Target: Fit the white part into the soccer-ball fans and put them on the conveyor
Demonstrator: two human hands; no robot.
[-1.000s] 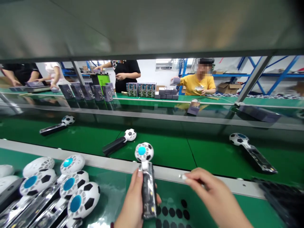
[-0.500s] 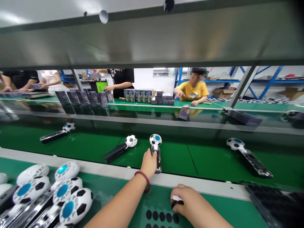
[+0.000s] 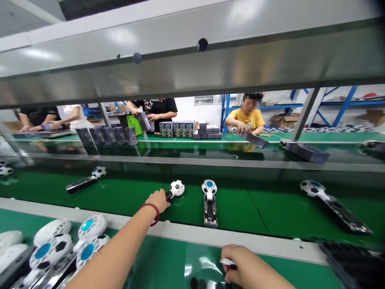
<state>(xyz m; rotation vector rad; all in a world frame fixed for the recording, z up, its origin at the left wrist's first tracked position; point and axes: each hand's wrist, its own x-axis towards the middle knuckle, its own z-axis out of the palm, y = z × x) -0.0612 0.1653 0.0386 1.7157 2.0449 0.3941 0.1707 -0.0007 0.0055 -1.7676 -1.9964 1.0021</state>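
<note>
My left hand is closed around the dark handle of a soccer-ball-headed device lying on the green conveyor belt. To its right lies another soccer-ball-headed device, its blue disc and clear, circuit-showing handle facing up. Near the belt's front edge, my right hand pinches a small item with a white tip and a dark part; the fingers hide most of it. Below that hand, a clear sheet bearing black round pads rests on the green bench.
More soccer-ball devices are piled at the lower left; others ride the belt. A black bumpy tray sits at right. Across the belt, co-workers handle grey boxes. A metal shelf crosses overhead.
My left hand let go of the device with the blue disc and moved left onto the neighbouring one. My right hand keeps its small item. The co-worker in yellow now holds a box.
</note>
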